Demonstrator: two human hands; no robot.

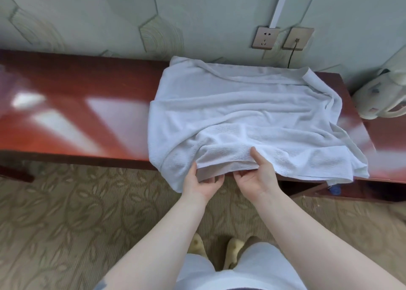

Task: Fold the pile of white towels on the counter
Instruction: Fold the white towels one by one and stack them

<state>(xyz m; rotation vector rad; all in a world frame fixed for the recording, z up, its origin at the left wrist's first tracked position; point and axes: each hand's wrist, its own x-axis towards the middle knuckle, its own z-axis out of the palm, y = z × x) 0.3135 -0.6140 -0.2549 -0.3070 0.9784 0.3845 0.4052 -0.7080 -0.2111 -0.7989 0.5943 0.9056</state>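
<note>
A long shiny red-brown counter (77, 105) stands against a pale green wall (197, 15). Two sockets (264, 37) sit on the wall. The floor has a tan leafy carpet (66, 224).

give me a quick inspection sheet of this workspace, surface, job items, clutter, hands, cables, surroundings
surface: glossy red-brown wooden counter against the wall, light patches reflecting on it.
job's things: white towels spread rumpled over the counter's right part, near edge hanging over the front; not yet folded.
clutter: pale cream object at the counter's far right, too cut off to identify.
hands: left hand and right hand both grip the towel's near edge, close together.
cables: dark cable runs down from the right wall plate; the socket beside it is unused.
surroundings: green patterned wall, patterned carpet.
</note>
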